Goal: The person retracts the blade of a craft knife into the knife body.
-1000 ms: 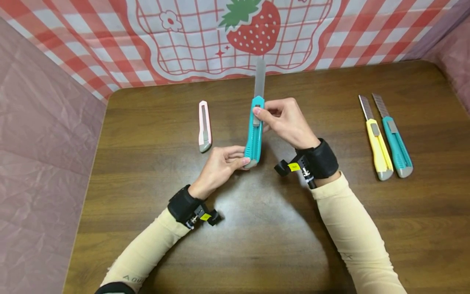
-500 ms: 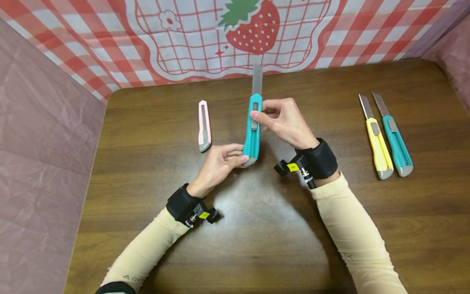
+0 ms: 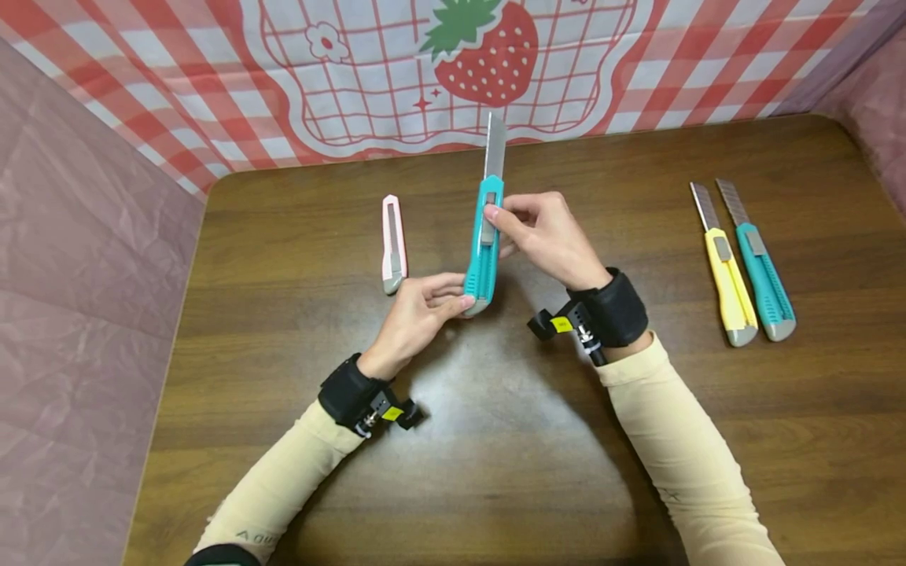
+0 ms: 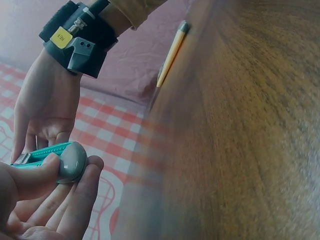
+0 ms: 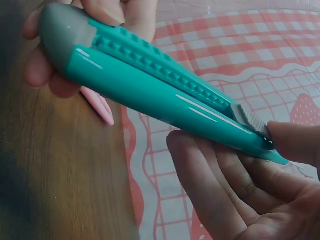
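Note:
Held up above the table is a teal utility knife (image 3: 484,251), its blade (image 3: 495,148) extended toward the back. My left hand (image 3: 421,314) pinches the grey end cap (image 4: 74,161) between thumb and fingers. Near the blade end, my right hand (image 3: 552,236) grips the body, its thumb on the grey slider (image 5: 249,121) and the fingers behind. A pink utility knife (image 3: 394,245), with no blade sticking out, lies on the table just beyond my left hand.
At the right of the wooden table (image 3: 453,472) lie a yellow utility knife (image 3: 731,287) and another teal utility knife (image 3: 767,283), side by side with blades out. Behind the table hangs a red-and-white checked cloth (image 3: 212,86) with a strawberry print.
The held knife and both hands shift slightly left. Its blade turns a little, so the slanted tip shows more clearly. The knives on the table stay put.

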### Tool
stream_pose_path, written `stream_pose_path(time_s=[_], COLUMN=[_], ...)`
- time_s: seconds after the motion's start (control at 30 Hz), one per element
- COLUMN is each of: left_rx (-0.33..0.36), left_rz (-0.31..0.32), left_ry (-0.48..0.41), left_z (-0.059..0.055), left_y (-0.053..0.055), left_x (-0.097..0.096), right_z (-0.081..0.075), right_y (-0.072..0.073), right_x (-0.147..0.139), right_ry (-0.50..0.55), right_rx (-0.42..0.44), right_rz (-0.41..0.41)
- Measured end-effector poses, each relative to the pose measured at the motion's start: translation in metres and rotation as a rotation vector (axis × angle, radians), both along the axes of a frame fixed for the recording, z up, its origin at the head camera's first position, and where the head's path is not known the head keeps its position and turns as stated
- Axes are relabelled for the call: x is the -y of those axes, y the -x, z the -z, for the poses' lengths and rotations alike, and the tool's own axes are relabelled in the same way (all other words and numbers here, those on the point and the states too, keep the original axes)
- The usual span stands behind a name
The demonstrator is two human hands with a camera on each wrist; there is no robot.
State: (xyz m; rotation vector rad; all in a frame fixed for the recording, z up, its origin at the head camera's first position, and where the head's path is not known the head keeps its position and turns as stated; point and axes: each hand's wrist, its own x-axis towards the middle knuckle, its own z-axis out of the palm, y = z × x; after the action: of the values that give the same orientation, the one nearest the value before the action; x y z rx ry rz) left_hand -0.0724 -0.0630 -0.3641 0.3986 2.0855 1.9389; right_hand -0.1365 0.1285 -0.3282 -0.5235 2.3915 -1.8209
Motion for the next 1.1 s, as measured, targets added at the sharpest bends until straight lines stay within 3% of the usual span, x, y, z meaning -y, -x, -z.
stream_pose_path(time_s=[0.17, 0.27, 0.83, 1.1], left_rx=[0.003, 0.001, 0.073, 0.071], left_rz=[-0.004, -0.003, -0.003, -0.003], left_ry=[-0.008, 0.004, -0.022, -0.001], left_z=[0.018, 0.022, 0.021, 0.024], left_y=[0.005, 0.006, 0.004, 0.004], left_x=[0.001, 0.002, 0.000, 0.000], right_z=[0.001, 0.001, 0.002, 0.003], right_y=[0.000, -0.001, -0.001, 0.000], right_x=[0.002, 0.003, 0.000, 0.000], right_ry=[-0.024, -0.062, -0.102, -0.124], right_rx=[-0.038, -0.067, -0.039, -0.036], right_rz=[0.020, 0.031, -0.002, -0.026])
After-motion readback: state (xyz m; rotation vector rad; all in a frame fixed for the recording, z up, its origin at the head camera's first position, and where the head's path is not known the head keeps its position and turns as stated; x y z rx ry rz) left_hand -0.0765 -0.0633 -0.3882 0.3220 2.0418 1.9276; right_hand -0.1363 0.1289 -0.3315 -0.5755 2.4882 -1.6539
